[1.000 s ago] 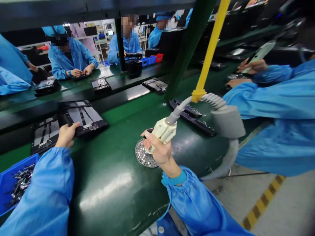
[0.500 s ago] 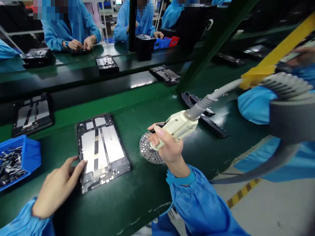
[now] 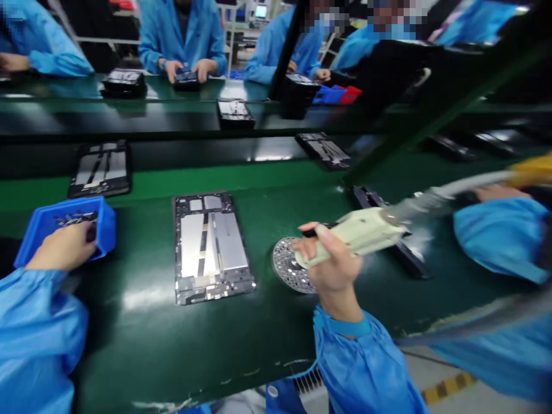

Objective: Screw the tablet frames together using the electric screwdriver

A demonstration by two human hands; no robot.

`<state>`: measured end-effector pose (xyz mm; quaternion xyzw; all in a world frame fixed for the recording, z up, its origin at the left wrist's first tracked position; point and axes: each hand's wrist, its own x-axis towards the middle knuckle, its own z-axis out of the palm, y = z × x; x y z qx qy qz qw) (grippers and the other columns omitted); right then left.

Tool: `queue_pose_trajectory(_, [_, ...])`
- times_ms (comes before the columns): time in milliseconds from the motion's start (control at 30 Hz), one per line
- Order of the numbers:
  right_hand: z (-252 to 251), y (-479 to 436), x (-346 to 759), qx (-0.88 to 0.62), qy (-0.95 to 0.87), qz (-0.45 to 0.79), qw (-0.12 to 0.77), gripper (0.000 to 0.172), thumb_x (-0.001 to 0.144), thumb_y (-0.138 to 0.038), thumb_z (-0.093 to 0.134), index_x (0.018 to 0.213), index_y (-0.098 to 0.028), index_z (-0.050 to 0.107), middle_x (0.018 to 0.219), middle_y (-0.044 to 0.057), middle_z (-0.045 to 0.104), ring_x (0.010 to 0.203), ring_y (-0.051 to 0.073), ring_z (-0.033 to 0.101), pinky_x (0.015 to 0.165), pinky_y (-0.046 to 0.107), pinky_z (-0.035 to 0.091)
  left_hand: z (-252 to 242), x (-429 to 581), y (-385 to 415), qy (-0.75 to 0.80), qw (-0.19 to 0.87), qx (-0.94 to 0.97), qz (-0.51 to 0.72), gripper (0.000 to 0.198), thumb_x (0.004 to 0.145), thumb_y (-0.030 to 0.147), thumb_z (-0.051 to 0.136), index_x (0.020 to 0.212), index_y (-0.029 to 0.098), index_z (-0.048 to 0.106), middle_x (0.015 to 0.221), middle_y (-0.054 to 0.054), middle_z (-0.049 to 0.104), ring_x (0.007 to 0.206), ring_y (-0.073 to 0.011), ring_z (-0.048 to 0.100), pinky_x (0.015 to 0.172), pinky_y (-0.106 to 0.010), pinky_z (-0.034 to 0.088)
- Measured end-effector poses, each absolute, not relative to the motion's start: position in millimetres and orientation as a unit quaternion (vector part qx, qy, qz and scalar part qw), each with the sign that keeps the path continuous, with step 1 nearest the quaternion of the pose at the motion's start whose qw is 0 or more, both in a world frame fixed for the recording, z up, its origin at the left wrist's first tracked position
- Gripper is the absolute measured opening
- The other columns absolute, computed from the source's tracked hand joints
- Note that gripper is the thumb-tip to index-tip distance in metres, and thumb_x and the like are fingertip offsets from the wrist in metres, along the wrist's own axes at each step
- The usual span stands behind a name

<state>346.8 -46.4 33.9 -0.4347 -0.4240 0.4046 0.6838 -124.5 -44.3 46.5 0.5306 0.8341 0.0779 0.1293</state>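
My left hand (image 3: 62,247) reaches over the rim of a small blue plastic bin (image 3: 106,227) holding dark screws, and its fingertips are hidden inside. My right hand (image 3: 334,259) grips a cream electric screwdriver (image 3: 357,233) with a grey cable, holding it nearly level. Under that hand lies a round perforated metal screw tray (image 3: 287,267). Between my hands, a tablet's metal mid-frame (image 3: 211,247) lies flat on the green conveyor belt (image 3: 129,328), touched by neither hand.
More tablet frames (image 3: 102,169) lie on the belt, and another (image 3: 323,150) sits further along. A dark green post (image 3: 431,109) slants across the upper right. A blue sleeve (image 3: 500,241) of a nearby co-worker fills the right side. Other workers sit across the line.
My left hand has moved from beside the tablet frame into the blue bin. The screwdriver has tilted closer to level, and the view has swung, shifting the belt items.
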Motion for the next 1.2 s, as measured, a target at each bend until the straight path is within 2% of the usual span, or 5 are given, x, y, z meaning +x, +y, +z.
queue_pose_trajectory(167, [70, -62, 319, -0.369, -0.446, 0.460, 0.673, 0.031, 0.075, -0.050, 0.080, 0.074, -0.018, 0.077, 0.041, -0.006, 0.044, 0.036, 0.011, 0.042, 0.043, 0.027, 0.041, 47, -112, -48, 0.824, 0.094, 0.559, 0.018, 0.020, 0.078, 0.028, 0.064, 0.091, 0.017, 0.075, 0.083, -0.005, 0.068, 0.067, -0.0192, 0.048, 0.066, -0.024, 0.027])
queue_pose_trajectory(433, [70, -84, 236, -0.333, -0.481, 0.573, 0.574, 0.034, 0.078, -0.050, 0.081, 0.080, -0.018, 0.073, 0.043, -0.006, 0.048, 0.035, 0.012, 0.045, 0.040, 0.027, 0.040, 46, -111, -60, 0.841, 0.059, 0.527, 0.109, 0.037, 0.072, 0.046, 0.051, 0.089, 0.021, 0.072, 0.088, -0.007, 0.071, 0.090, -0.0293, 0.065, 0.085, -0.039, 0.043])
queue_pose_trajectory(767, [62, -85, 234, -0.329, -0.498, 0.598, 0.536, 0.032, 0.082, -0.051, 0.079, 0.080, -0.020, 0.072, 0.044, -0.006, 0.049, 0.038, 0.013, 0.047, 0.039, 0.027, 0.039, 70, -77, -74, 0.789, 0.021, 0.539, 0.295, 0.046, 0.089, 0.052, 0.050, 0.108, 0.019, 0.076, 0.093, 0.002, 0.072, 0.101, -0.0194, 0.066, 0.102, -0.033, 0.049])
queue_pose_trajectory(1000, [62, -86, 229, -0.352, -0.525, 0.576, 0.519, 0.038, 0.081, -0.057, 0.079, 0.074, -0.022, 0.066, 0.042, -0.008, 0.044, 0.037, 0.013, 0.043, 0.044, 0.029, 0.041, 42, 59, -61, 0.541, 0.375, 0.618, 0.430, 0.006, 0.091, 0.022, 0.061, 0.096, 0.020, 0.063, 0.082, 0.000, 0.078, 0.074, -0.0150, 0.072, 0.076, -0.026, 0.053])
queue_pose_trajectory(1200, [54, -87, 232, -0.337, -0.521, 0.570, 0.539, 0.039, 0.083, -0.060, 0.079, 0.078, -0.024, 0.066, 0.047, -0.007, 0.043, 0.044, 0.016, 0.049, 0.051, 0.034, 0.047, 14, 103, -46, 0.539, 0.463, 0.608, 0.353, 0.008, 0.092, 0.020, 0.061, 0.085, 0.019, 0.065, 0.078, 0.000, 0.077, 0.069, -0.0160, 0.071, 0.069, -0.026, 0.051])
